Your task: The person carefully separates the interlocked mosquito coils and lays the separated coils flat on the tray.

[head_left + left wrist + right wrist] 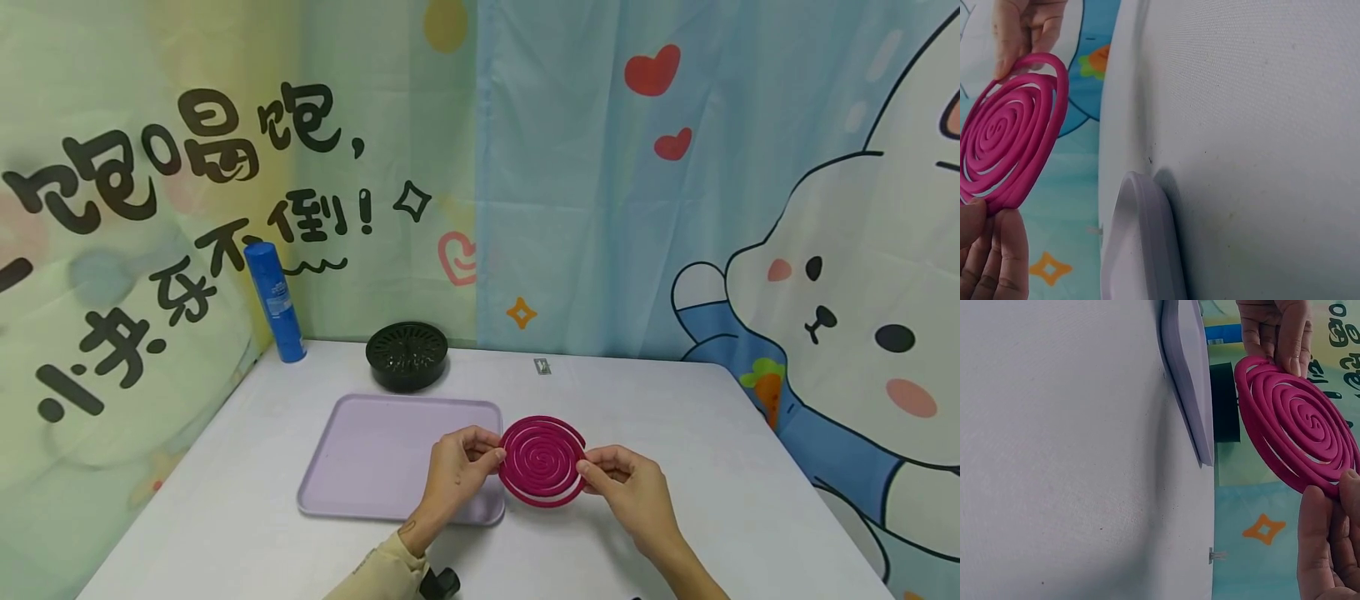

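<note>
A magenta spiral mosquito coil (pixel 542 461) is held up between both hands over the table, its flat face toward the head camera. My left hand (pixel 461 471) pinches its left edge between thumb and fingers. On the opposite edge, my right hand (pixel 626 487) pinches it the same way. In the left wrist view the coil (pixel 1004 128) appears tilted, with narrow gaps between its outer rings. The right wrist view shows the fingers of both hands at opposite ends of the coil (pixel 1300 422).
A lilac tray (pixel 375 454) lies left of the coil, partly behind my left hand. Behind it stands a round black slotted container (pixel 407 357). A blue cylinder (pixel 275 302) stands at the back left corner. A small metal piece (pixel 542 366) lies near the white table's (pixel 712 442) back edge.
</note>
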{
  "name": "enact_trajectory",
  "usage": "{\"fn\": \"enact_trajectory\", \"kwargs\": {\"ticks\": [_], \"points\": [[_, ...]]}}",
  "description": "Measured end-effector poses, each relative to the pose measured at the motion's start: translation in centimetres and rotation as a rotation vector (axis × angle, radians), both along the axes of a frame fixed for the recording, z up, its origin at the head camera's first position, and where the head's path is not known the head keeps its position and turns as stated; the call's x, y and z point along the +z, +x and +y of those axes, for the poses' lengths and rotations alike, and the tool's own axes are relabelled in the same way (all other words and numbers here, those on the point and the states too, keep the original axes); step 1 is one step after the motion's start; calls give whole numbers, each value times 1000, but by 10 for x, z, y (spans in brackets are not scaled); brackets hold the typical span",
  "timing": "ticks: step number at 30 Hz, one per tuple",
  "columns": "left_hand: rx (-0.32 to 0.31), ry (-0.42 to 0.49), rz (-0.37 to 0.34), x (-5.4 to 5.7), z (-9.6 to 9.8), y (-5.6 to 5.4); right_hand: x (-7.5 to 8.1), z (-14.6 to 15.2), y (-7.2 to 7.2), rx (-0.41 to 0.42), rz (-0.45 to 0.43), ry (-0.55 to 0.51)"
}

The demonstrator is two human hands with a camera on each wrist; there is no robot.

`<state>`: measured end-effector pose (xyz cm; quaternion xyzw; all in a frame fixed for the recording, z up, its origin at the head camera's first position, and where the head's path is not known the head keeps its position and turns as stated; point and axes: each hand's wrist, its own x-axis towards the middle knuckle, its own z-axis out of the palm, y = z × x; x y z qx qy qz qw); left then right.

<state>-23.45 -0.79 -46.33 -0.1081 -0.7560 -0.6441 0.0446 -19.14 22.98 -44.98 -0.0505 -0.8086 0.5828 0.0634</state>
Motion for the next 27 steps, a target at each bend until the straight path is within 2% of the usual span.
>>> {"fn": "enact_trajectory", "kwargs": {"ticks": [11, 19, 27], "points": [[9, -44, 47, 1, -3, 2, 0, -2, 1, 0, 27, 16], [14, -36, 46, 2, -2, 2, 1, -2, 2, 9, 46, 13], [26, -64, 57, 2, -1, 2, 2, -3, 3, -6, 27, 30]]}}
